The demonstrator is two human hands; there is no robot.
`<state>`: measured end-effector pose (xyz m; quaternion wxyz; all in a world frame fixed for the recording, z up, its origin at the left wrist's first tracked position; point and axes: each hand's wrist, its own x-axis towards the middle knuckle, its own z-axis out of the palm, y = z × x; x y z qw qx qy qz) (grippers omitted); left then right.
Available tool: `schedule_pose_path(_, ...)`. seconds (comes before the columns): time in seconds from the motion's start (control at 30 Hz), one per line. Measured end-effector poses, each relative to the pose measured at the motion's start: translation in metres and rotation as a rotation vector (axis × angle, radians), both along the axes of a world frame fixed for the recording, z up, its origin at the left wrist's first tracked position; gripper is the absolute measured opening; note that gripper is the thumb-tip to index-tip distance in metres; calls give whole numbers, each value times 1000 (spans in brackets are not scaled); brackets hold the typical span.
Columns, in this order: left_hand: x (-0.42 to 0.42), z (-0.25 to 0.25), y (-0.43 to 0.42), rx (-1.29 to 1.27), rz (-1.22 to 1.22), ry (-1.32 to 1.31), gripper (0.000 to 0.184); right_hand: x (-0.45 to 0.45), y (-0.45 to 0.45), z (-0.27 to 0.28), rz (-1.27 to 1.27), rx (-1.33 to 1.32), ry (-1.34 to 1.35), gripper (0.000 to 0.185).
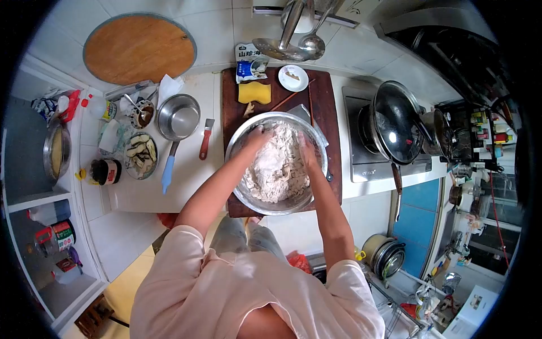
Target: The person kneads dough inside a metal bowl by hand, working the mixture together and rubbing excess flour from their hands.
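Note:
A large metal bowl (230, 148) stands on a dark wooden cutting board (333, 195) in front of me. It holds a floury, crumbly white dough mixture (275, 164) with loose white flour on top. My left hand (258, 139) is inside the bowl at its upper left, touching the mixture; its fingers are mostly hidden. Along the inner right wall lies my right hand (306, 149), dusted with flour, its fingers looking stretched out. Partly beneath the bowl's right side is a cleaver blade (315, 116).
Behind the bowl are a yellow sponge (254, 92), a small white plate (293, 78) and a printed packet (251, 62). To the left lie a red-handled peeler (207, 139), a saucepan (178, 117) and a bowl of sliced food (140, 155). A lidded wok (397, 121) sits on the stove at right.

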<state>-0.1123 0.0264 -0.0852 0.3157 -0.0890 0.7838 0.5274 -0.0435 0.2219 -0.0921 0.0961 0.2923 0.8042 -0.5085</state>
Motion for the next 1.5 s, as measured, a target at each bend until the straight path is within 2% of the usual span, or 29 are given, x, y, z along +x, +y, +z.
schedule_pose_path(0.03, -5, -11, 1, 147, 2, -16, 67, -3, -4, 1, -41, -65, -71, 76)
schedule_pose_path(0.07, -14, -57, 2, 366, -11, -92, 58, -4, -6, -4, -50, -139, -20, 74)
schedule_pose_path(0.1, -14, -54, 0, 375, -12, -86, 60, -5, -8, -16, -57, -216, 32, 73)
schedule_pose_path(0.17, -6, -22, 0, 392, -19, -77, 65, -6, -16, -16, -112, -366, 137, 68)
schedule_pose_path(0.2, 6, 12, 0, 219, 67, -39, 69, 5, -24, 0, -167, -438, 180, 65)
schedule_pose_path(0.27, 24, 46, -11, 246, -49, 14, 74, 22, -30, 22, -280, -547, 244, 53)
schedule_pose_path(0.3, 34, 53, -19, 258, -100, 43, 76, 32, -33, 29, -272, -544, 294, 52)
schedule_pose_path(0.33, 46, 51, -25, 360, -179, 193, 81, 41, -36, 36, -266, -538, 348, 51)
schedule_pose_path(0.37, 55, 50, -29, 326, -256, 345, 82, 52, -37, 41, -261, -531, 401, 50)
schedule_pose_path(0.4, 68, 46, -35, 193, -339, 529, 80, 63, -35, 34, -201, -417, 512, 46)
schedule_pose_path(0.43, 78, 47, -39, 51, -418, 712, 78, 67, -44, 43, -236, -318, 515, 46)
schedule_pose_path(0.5, 93, 53, -43, -119, -597, 862, 64, 72, -69, 65, -302, -126, 522, 44)
schedule_pose_path(0.53, 95, 52, -46, -221, -733, 1020, 52, 76, -74, 80, -110, -84, 525, 42)
schedule_pose_path(0.57, 100, 52, -45, -290, -744, 1137, 40, 85, -78, 69, -2, 41, 483, 41)
schedule_pose_path(0.67, 100, 33, -31, -323, -813, 994, 35, 92, -90, 12, -2, 343, 470, 41)
schedule_pose_path(0.73, 87, 27, -16, -309, -769, 963, 33, 81, -97, 0, -98, 472, 500, 41)
schedule_pose_path(0.83, 68, 32, -3, -359, -744, 928, 32, 55, -83, 9, -18, 536, 437, 40)
schedule_pose_path(0.87, 62, 28, 2, -414, -741, 968, 31, 43, -79, 0, -83, 528, 510, 37)
schedule_pose_path(0.97, 43, 19, 15, -475, -717, 993, 29, 17, -66, 9, -56, 558, 494, 37)
schedule_pose_path(1.1, 23, 17, 26, -454, -714, 920, 30, 1, -54, -1, -7, 532, 359, 30)
schedule_pose_path(1.13, 29, 18, 25, -451, -701, 895, 34, 1, -55, 2, -15, 547, 400, 34)
schedule_pose_path(1.23, 35, 33, 21, -448, -647, 841, 50, 4, -56, 31, -62, 240, 433, 40)
schedule_pose_path(1.27, 45, 40, 15, -420, -706, 752, 65, 9, -45, 9, -60, 313, 517, 46)
schedule_pose_path(1.37, 99, 77, -16, -323, -766, 862, 72, 16, -38, 51, 147, 284, 583, 50)
schedule_pose_path(1.4, 114, 78, -24, -297, -788, 904, 73, 24, -37, 44, 289, 271, 547, 53)
schedule_pose_path(1.47, 131, 74, -37, -256, -815, 988, 75, 35, -45, 44, 379, 209, 414, 50)
schedule_pose_path(1.5, 129, 76, -38, -261, -735, 996, 73, 43, -51, 50, 457, 203, 338, 49)
